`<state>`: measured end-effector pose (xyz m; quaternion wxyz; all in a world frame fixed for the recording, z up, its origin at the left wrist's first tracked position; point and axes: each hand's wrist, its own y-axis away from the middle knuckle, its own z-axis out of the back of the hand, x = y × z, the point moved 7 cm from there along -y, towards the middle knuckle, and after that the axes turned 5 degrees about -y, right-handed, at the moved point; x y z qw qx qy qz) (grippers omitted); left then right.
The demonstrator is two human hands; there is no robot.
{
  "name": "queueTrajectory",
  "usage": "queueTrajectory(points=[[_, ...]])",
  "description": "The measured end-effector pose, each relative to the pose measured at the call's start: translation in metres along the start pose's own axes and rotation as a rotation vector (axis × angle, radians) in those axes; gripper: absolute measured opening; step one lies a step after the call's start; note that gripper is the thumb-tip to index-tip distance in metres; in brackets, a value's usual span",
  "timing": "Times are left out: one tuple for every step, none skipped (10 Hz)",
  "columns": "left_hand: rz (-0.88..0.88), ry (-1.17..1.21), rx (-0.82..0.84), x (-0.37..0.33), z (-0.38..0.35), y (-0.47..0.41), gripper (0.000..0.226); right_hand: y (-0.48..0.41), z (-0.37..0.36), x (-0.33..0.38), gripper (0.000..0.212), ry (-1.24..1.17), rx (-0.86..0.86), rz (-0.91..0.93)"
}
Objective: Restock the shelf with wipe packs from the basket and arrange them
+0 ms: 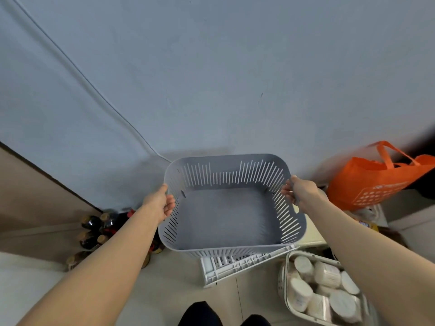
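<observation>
Left hand (162,203) and right hand (301,191) each grip an opposite rim of the empty grey bin (226,215), held above a white rack (235,262). Wipe packs (327,274) lie in the basket (281,282) on the floor, lower right.
</observation>
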<state>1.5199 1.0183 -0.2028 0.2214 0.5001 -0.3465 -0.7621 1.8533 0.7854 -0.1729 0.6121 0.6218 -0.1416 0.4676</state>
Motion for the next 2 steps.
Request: queueTrajectory(points=[[-0.009,-0.063,0.0,0.0,0.003,-0.002,0.045,0.0,0.002,0.003,0.029,0.097,0.02,0.055],[-0.12,-0.207,-0.107,-0.022,0.009,0.017,0.047,0.017,0.008,0.027,0.03,0.38,-0.044,0.234]])
